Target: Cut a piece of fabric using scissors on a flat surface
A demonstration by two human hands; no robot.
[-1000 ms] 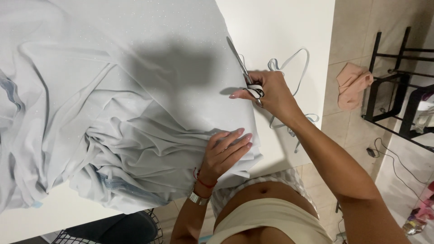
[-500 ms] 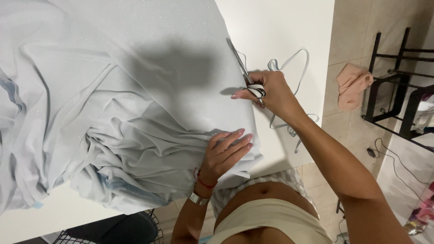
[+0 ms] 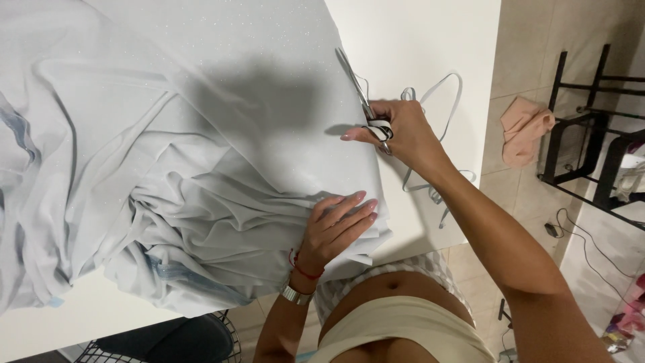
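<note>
A large sheet of pale grey-blue, faintly sparkling fabric (image 3: pixel 168 154) lies spread and bunched over most of the white counter (image 3: pixel 416 40). The right hand (image 3: pixel 403 131) grips a pair of silver metal scissors (image 3: pixel 363 101), fingers through the handles, with the blades pointing away along the fabric's right edge. The left hand (image 3: pixel 336 225) lies flat and open on the fabric near the counter's front edge, fingers spread, pressing the cloth down and grasping nothing. Thin trimmed strips of the same pale fabric (image 3: pixel 437 101) curl on the bare counter just beside the right hand. On the tiled floor to the right lies a crumpled peach-pink cloth (image 3: pixel 524 128) next to a black metal rack (image 3: pixel 591 121).
</note>
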